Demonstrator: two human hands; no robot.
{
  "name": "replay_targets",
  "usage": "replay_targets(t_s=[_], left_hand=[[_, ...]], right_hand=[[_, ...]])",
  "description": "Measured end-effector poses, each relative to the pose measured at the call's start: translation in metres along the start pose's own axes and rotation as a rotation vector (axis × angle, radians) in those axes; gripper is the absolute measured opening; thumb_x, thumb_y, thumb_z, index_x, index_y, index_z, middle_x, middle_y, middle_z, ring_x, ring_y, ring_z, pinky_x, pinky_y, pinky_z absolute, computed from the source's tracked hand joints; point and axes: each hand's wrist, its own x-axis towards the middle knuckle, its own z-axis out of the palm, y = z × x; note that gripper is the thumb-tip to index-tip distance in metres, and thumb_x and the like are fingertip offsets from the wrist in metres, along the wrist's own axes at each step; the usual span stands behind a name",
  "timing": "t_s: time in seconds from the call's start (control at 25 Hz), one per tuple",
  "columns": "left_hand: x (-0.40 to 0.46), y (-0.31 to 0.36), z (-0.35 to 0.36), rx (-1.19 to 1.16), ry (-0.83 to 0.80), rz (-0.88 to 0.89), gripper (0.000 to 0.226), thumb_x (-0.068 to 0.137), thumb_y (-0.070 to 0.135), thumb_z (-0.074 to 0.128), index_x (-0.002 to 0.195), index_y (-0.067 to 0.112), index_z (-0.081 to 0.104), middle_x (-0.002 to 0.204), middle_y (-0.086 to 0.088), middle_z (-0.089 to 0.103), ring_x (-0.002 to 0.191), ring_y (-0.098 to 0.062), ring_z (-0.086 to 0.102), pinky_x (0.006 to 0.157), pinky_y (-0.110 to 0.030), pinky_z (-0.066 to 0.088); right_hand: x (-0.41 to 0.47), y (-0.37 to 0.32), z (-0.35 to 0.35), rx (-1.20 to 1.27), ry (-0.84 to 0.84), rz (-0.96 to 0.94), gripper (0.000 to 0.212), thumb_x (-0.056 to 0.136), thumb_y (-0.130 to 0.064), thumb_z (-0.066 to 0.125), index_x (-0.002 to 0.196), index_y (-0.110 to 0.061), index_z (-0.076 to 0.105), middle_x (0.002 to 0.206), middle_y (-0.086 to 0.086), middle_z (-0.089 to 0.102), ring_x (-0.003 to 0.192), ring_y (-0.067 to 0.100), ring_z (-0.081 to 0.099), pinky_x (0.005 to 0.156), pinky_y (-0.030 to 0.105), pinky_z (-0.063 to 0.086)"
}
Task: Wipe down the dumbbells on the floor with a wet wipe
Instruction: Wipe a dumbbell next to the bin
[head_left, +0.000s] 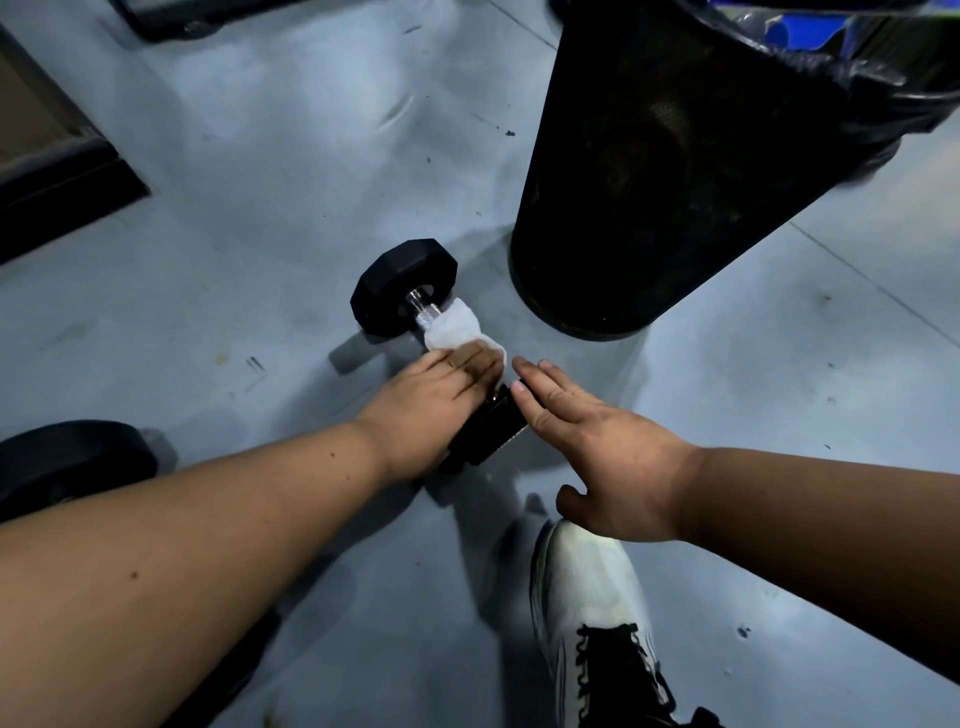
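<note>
A black hex dumbbell lies on the grey floor, its chrome handle pointing toward me. A white wet wipe is wrapped over the handle. My left hand grips the handle with the wipe under its fingers. The near head of the dumbbell shows between my hands. My right hand lies flat with straight fingers, its fingertips touching that near head. Part of a second black dumbbell sits at the left edge.
A tall black mesh bin with a plastic liner stands just right of the dumbbell's far head. My white shoe is on the floor under my right hand. A dark mat or frame edge lies at the left.
</note>
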Motion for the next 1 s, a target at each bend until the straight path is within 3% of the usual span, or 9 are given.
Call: replay_targets(t_s=[0.12,0.2,0.32,0.44,0.56,0.64,0.8,0.92,1.0], left_hand=[[0.004,-0.042,-0.011,-0.2,0.105,-0.205,0.096,0.076,0.001,0.068,0.162,0.013,0.027,0.168,-0.011,0.029,0.155,-0.028,0.027,0.125,-0.04,0.029],[0.008,-0.043,-0.016,-0.243,0.137,-0.341,0.099,0.077,-0.002,0.063,0.163,0.01,0.016,0.172,-0.01,0.014,0.16,-0.025,0.011,0.129,-0.033,0.013],[0.006,0.006,-0.006,-0.239,0.068,-0.183,0.1,0.081,0.002,0.065,0.162,0.002,0.007,0.172,-0.015,0.004,0.16,-0.031,0.003,0.13,-0.034,0.005],[-0.001,0.004,-0.003,-0.238,0.084,-0.027,0.092,0.082,0.001,0.066,0.162,0.003,0.021,0.17,-0.014,0.015,0.159,-0.03,0.009,0.13,-0.042,0.016],[0.005,-0.043,-0.011,-0.3,0.091,-0.269,0.098,0.08,-0.007,0.062,0.163,0.006,0.012,0.172,-0.011,0.005,0.16,-0.023,0.0,0.13,-0.036,0.008],[0.005,-0.041,-0.009,-0.306,0.116,-0.311,0.104,0.078,-0.008,0.062,0.163,0.006,0.004,0.172,-0.012,-0.001,0.16,-0.025,-0.005,0.13,-0.04,0.008],[-0.02,0.003,0.018,-0.241,0.162,0.028,0.105,0.07,-0.006,0.073,0.158,-0.005,0.017,0.167,-0.022,0.015,0.156,-0.038,0.011,0.124,-0.055,0.021],[-0.037,-0.009,0.018,-0.196,0.197,0.136,0.094,0.077,-0.002,0.075,0.158,-0.001,0.027,0.167,-0.021,0.025,0.156,-0.034,0.019,0.124,-0.05,0.027],[-0.039,-0.031,0.013,-0.166,0.207,0.044,0.102,0.071,-0.005,0.077,0.159,0.001,0.026,0.167,-0.019,0.025,0.156,-0.03,0.019,0.127,-0.038,0.02]], right_hand=[[0.0,-0.001,-0.001,0.001,0.002,-0.001,0.109,0.092,-0.029,0.065,0.167,-0.023,-0.013,0.17,-0.009,-0.032,0.158,0.012,-0.025,0.129,0.038,0.024],[0.0,0.0,0.0,0.007,0.004,0.002,0.109,0.091,-0.029,0.066,0.167,-0.022,-0.012,0.171,-0.009,-0.031,0.158,0.012,-0.025,0.129,0.038,0.024],[0.0,0.0,0.002,0.003,0.001,0.0,0.109,0.091,-0.03,0.066,0.167,-0.021,-0.013,0.171,-0.007,-0.03,0.159,0.014,-0.024,0.13,0.039,0.023],[0.001,-0.001,0.002,-0.002,0.008,-0.001,0.11,0.09,-0.031,0.065,0.167,-0.021,-0.012,0.172,-0.006,-0.028,0.159,0.015,-0.023,0.131,0.038,0.02],[0.0,-0.005,0.0,0.011,-0.002,-0.006,0.108,0.091,-0.03,0.066,0.168,-0.022,-0.01,0.171,-0.009,-0.029,0.159,0.013,-0.024,0.131,0.034,0.016],[-0.002,-0.007,0.001,0.017,0.003,-0.022,0.108,0.09,-0.03,0.065,0.168,-0.022,-0.01,0.171,-0.01,-0.029,0.159,0.013,-0.024,0.131,0.033,0.016],[-0.003,-0.014,0.006,-0.006,0.02,-0.083,0.109,0.087,-0.032,0.066,0.168,-0.021,-0.006,0.173,-0.006,-0.024,0.158,0.014,-0.027,0.13,0.025,-0.001],[-0.002,-0.028,0.009,-0.021,-0.004,-0.17,0.107,0.082,-0.029,0.064,0.169,-0.02,0.001,0.174,-0.007,-0.02,0.157,0.013,-0.028,0.124,0.021,-0.009],[-0.002,-0.036,0.011,-0.026,-0.036,-0.192,0.107,0.085,-0.025,0.065,0.168,-0.02,-0.001,0.172,-0.009,-0.023,0.156,0.012,-0.03,0.12,0.016,-0.014]])
